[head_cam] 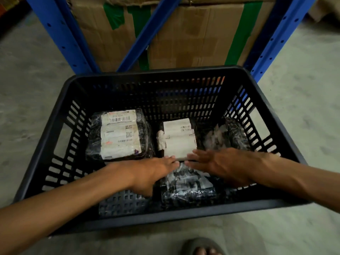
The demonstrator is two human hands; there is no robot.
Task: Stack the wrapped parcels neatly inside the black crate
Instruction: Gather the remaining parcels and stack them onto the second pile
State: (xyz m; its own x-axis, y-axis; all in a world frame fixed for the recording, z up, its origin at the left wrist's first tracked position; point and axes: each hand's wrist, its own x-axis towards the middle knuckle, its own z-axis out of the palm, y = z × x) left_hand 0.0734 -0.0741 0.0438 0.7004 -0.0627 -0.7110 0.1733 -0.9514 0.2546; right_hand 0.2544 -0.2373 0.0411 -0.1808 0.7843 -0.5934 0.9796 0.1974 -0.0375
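A black slotted crate (60, 115) stands on the concrete floor with several plastic-wrapped parcels inside. A parcel with a long white label (119, 134) lies flat at the left. A middle parcel with a white label (179, 137) lies beside it, and a dark parcel (232, 134) leans in the right corner. A fourth dark parcel (187, 188) lies at the front. My left hand (154, 172) and my right hand (217, 164) reach into the crate, fingers spread flat, fingertips touching the near edge of the middle parcel, above the front parcel. Neither hand grips anything.
Behind the crate a blue steel rack (60, 34) with a diagonal brace (147, 32) holds a large cardboard box (193, 37) with green tape. Bare crate floor (121, 201) shows at the front left. A sandalled foot (202, 249) is at the bottom edge.
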